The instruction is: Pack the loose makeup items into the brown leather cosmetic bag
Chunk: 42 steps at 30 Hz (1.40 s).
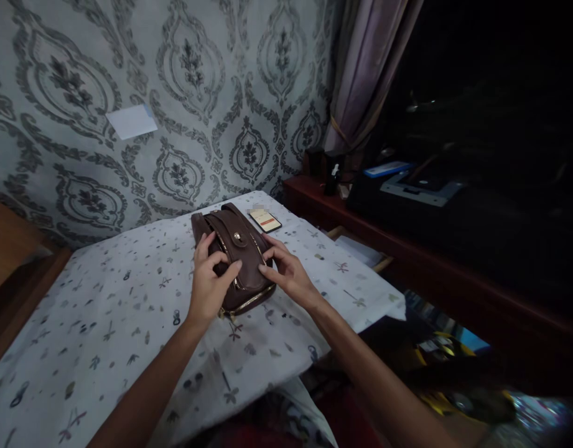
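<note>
White patterned cloth (141,298) spreads beneath hands, covering table. Brown zippered bag (242,258) lies on cloth between hands, gold-tone clasp (237,236) on flap just beyond fingertips. Left hand (211,277), fingers curled, thumb on bag's front, grips its left side; right hand (286,267), thumb and fingers slightly parted, touches right edge. Lit phone (264,219) rests just beyond bag, ahead of right hand.

has a bare left hand (210,281) and a bare right hand (288,272), both with slim fingers and short-looking nails. tapers from narrow wrists into slender forearms (368,367), smooth and uncovered. shows some dark red cloth (249,437) near the lap, too dim to tell whether worn.
</note>
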Each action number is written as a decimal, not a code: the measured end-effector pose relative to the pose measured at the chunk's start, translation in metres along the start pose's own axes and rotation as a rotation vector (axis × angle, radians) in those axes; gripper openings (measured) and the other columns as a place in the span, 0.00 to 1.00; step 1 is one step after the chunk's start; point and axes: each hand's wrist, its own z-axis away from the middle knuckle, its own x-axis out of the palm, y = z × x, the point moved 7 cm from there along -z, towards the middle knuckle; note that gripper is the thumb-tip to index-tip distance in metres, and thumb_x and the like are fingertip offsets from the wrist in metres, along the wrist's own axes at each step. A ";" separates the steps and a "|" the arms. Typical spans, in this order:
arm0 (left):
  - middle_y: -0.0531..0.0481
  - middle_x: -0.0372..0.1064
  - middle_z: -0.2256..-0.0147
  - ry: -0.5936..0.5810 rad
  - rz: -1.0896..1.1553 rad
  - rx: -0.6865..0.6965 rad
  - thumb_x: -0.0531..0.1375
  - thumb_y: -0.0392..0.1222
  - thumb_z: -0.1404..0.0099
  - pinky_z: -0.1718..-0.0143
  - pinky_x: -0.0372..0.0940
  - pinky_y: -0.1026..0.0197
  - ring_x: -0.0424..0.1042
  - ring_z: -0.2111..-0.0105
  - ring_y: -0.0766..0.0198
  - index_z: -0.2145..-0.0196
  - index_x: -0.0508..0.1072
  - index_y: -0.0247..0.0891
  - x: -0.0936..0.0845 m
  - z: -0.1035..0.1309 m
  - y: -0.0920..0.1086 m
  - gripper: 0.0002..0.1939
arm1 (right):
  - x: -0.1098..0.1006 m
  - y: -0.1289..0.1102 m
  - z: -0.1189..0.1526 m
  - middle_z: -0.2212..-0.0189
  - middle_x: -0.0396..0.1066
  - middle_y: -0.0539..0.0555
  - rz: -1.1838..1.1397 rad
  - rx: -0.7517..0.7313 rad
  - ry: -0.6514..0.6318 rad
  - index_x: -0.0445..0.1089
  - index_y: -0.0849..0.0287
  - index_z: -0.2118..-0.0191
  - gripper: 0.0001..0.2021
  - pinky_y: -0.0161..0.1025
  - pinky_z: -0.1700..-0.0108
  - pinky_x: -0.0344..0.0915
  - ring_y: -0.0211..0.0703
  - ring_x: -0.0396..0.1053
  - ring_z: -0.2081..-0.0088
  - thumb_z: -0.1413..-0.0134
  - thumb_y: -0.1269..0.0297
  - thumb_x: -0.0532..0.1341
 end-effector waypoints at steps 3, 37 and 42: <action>0.44 0.56 0.37 0.035 -0.069 0.093 0.60 0.42 0.38 0.34 0.45 0.44 0.50 0.34 0.52 0.75 0.64 0.40 0.001 0.004 0.004 0.10 | 0.000 0.003 0.002 0.35 0.56 0.59 0.084 -0.069 0.004 0.68 0.54 0.66 0.14 0.50 0.34 0.46 0.52 0.52 0.34 0.46 0.50 0.65; 0.45 0.78 0.70 -0.305 0.522 -0.752 0.62 0.65 0.46 0.62 0.70 0.54 0.75 0.68 0.54 0.68 0.75 0.36 0.030 -0.155 -0.190 0.26 | 0.044 0.028 -0.175 0.45 0.71 0.57 0.164 0.062 -0.321 0.78 0.52 0.54 0.28 0.58 0.33 0.46 0.57 0.62 0.39 0.52 0.37 0.63; 0.47 0.75 0.76 -0.394 0.620 -0.806 0.67 0.48 0.46 0.67 0.70 0.60 0.72 0.77 0.62 0.70 0.75 0.34 0.045 -0.167 -0.200 0.14 | 0.052 0.034 -0.186 0.52 0.75 0.54 0.148 0.014 -0.374 0.79 0.53 0.58 0.25 0.55 0.37 0.55 0.53 0.69 0.46 0.51 0.39 0.63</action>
